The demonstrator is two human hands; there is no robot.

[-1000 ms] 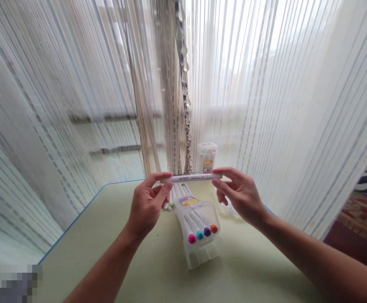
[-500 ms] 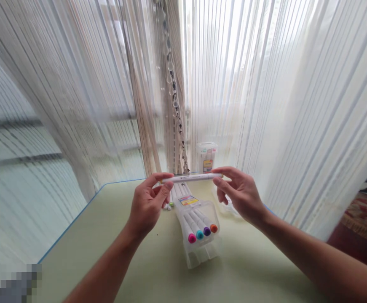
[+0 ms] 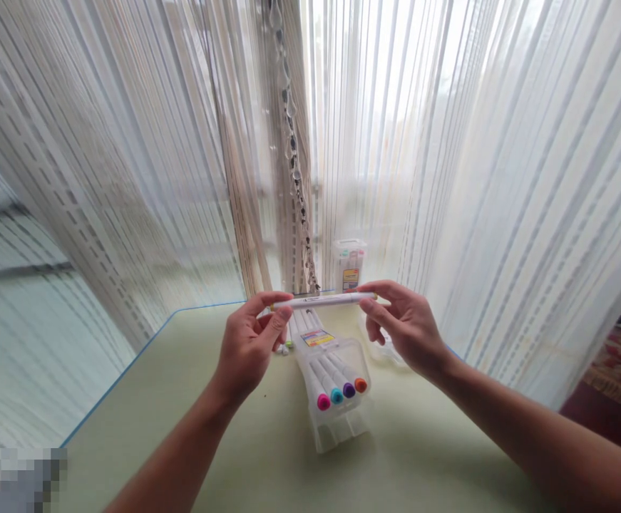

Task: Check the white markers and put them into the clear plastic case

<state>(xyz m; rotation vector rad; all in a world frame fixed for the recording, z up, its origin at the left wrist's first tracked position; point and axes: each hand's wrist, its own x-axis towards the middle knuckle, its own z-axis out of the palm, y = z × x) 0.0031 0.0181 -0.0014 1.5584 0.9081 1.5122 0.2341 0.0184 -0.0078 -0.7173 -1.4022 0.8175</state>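
Observation:
A white marker (image 3: 326, 301) with yellowish ends is held level above the table. My left hand (image 3: 254, 338) pinches its left end between thumb and fingers. At the other end, my right hand (image 3: 401, 320) pinches it the same way. Below the marker lies a clear plastic case (image 3: 342, 427) with several white markers inside; pink, turquoise, purple and orange caps face me. The case carries a yellow, red and blue label (image 3: 318, 338). More white markers (image 3: 303, 320) lie behind it, partly hidden by my left hand and the held marker.
A second clear case (image 3: 350, 263) with markers stands upright at the back of the pale green table (image 3: 182, 399). Another clear plastic piece (image 3: 388, 349) lies partly behind my right hand. Striped sheer curtains (image 3: 128, 142) and a beaded string (image 3: 295, 157) hang behind the table.
Both hands keep their hold on the marker, almost unmoved. The view has shifted very slightly; the case and its markers stay in place.

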